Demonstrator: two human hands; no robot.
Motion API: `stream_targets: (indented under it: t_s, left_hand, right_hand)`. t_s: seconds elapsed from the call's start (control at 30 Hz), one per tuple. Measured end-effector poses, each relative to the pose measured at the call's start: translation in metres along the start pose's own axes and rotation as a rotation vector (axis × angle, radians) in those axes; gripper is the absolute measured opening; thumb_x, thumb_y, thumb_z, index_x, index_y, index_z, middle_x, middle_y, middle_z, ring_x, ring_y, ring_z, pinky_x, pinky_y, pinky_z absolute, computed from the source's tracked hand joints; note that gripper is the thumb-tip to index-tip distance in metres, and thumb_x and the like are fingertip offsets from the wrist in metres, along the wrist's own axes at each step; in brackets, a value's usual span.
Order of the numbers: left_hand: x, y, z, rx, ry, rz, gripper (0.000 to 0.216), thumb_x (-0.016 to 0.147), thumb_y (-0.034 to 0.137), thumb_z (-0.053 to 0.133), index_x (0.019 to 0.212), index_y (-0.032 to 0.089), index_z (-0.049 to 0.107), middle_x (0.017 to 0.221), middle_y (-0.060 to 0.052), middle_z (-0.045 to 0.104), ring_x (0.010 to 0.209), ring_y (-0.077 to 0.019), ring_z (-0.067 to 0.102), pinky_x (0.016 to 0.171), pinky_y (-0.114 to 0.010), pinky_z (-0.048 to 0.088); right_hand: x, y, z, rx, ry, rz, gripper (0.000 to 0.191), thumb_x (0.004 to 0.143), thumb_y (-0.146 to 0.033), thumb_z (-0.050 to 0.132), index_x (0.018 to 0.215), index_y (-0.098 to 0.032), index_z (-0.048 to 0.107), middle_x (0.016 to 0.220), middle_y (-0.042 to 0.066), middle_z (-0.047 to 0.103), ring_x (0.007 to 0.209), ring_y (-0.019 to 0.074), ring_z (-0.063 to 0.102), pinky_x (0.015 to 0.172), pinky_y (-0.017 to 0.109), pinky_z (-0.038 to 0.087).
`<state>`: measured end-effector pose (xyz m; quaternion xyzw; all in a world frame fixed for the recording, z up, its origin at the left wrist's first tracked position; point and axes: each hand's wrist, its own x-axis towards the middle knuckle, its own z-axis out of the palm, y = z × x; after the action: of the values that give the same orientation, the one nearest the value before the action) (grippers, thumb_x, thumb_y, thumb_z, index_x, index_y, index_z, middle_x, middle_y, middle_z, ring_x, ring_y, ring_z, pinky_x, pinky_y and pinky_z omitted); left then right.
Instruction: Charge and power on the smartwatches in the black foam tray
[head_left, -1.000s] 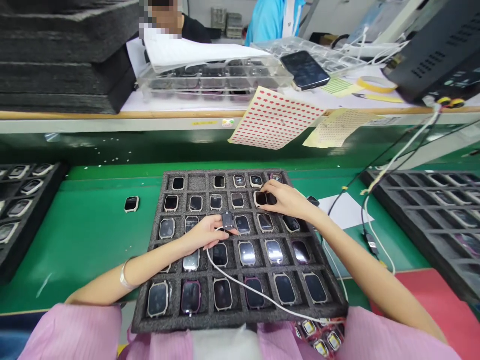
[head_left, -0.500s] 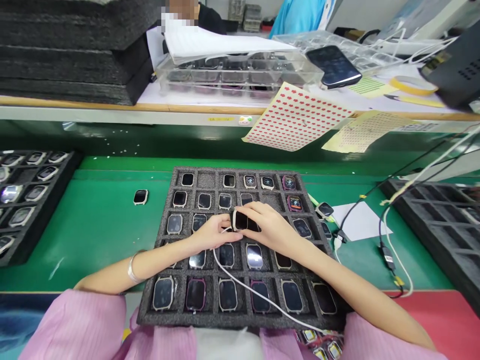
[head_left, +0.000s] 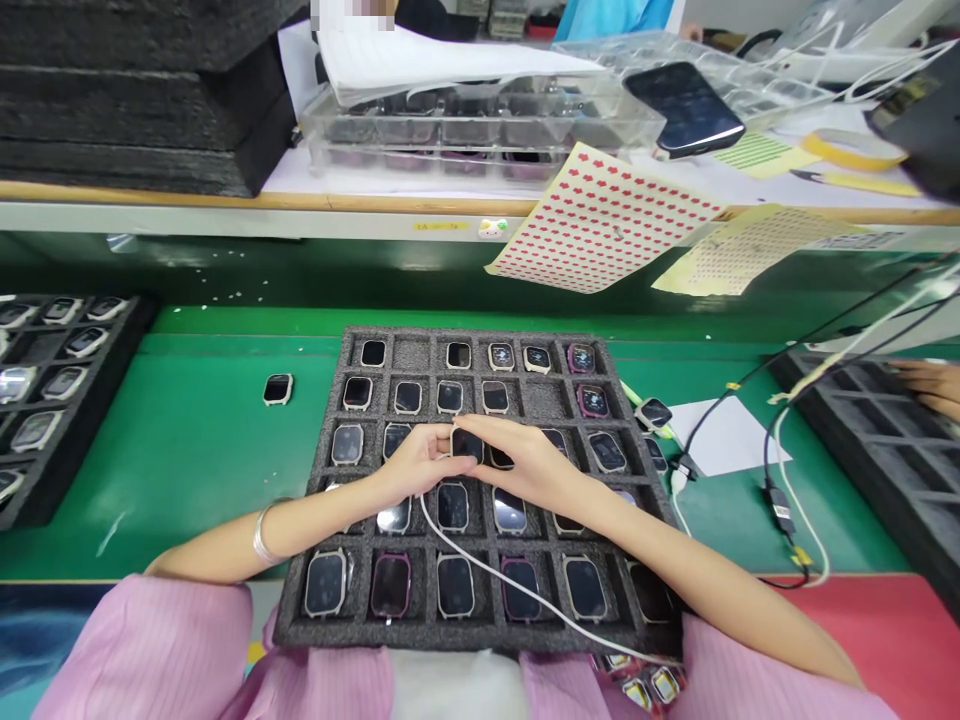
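Observation:
A dark foam tray [head_left: 341, 600] with several smartwatch bodies in its cells lies in front of me on the green belt. Over its middle my left hand [head_left: 411, 462] and my right hand [head_left: 525, 465] meet. My right hand pinches a watch body [head_left: 469, 444] with a dark screen. My left hand's fingers are closed on a small connector at the end of a white cable [head_left: 510, 585], pressed against that watch. The cable runs back across the tray toward my lap. One cell [head_left: 545, 398] in the second row is empty.
A loose watch [head_left: 277, 389] lies on the belt left of the tray. More foam trays sit at far left [head_left: 45, 480] and far right [head_left: 870, 430], where another person's hand [head_left: 930, 385] shows. Cables [head_left: 780, 470], red sticker sheet [head_left: 600, 225] and a phone [head_left: 682, 95] are beyond.
My right hand lifted a watch from the second row and brought it left and nearer to meet my left hand and the cable connector. The view shifted slightly.

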<state>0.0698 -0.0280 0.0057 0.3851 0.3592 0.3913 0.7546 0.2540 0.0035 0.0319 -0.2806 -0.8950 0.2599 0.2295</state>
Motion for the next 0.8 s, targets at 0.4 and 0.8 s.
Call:
stream_targets:
  t_s: [0.4,0.8]
  left_hand:
    - [-0.004,-0.002,-0.003,0.05,-0.091,0.026,0.034,0.071,0.026,0.076,0.1,0.012,0.069,0.082,-0.004,0.07,0.074,-0.0144,0.063,0.071,-0.025,0.047]
    - [-0.001,0.014,-0.005,0.067,-0.12,-0.119,0.041,0.084,0.046,0.057,0.067,0.009,0.061,0.053,-0.006,0.067,0.026,-0.0003,0.018,0.029,-0.019,0.008]
  right_hand:
    - [-0.006,-0.005,-0.002,0.093,0.072,0.025,0.047,0.08,-0.03,0.071,0.124,-0.021,0.058,0.116,0.008,0.067,0.106,0.0225,0.065,0.093,0.037,0.052]
    - [0.001,0.001,-0.001,0.236,0.056,0.216,0.043,0.08,-0.042,0.069,0.112,-0.013,0.064,0.07,0.002,0.063,0.059,0.0143,0.058,0.062,0.028,0.05]
